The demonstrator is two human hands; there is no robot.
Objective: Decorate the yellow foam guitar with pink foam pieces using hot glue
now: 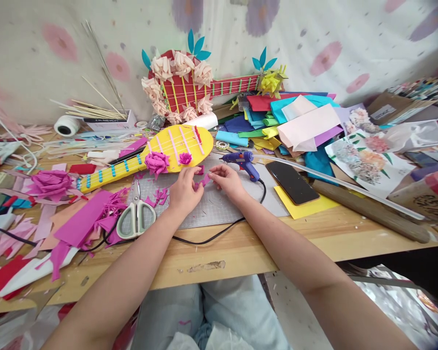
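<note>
Over the grey cutting mat, my left hand and my right hand are close together, fingertips pinched on a small strip of magenta crepe paper. Just beyond them lies a yellow paper guitar with pink stripes, white strings and magenta paper flowers. A blue glue gun rests right of my right hand, with a clear glue stick behind it. Scissors with pale green handles are left of my left hand, beside magenta scraps.
A red paper guitar with pale roses leans on the back curtain. A black phone lies on yellow paper at right, near a wooden rod. Coloured paper is piled behind. Magenta sheets and a black cord cross the front.
</note>
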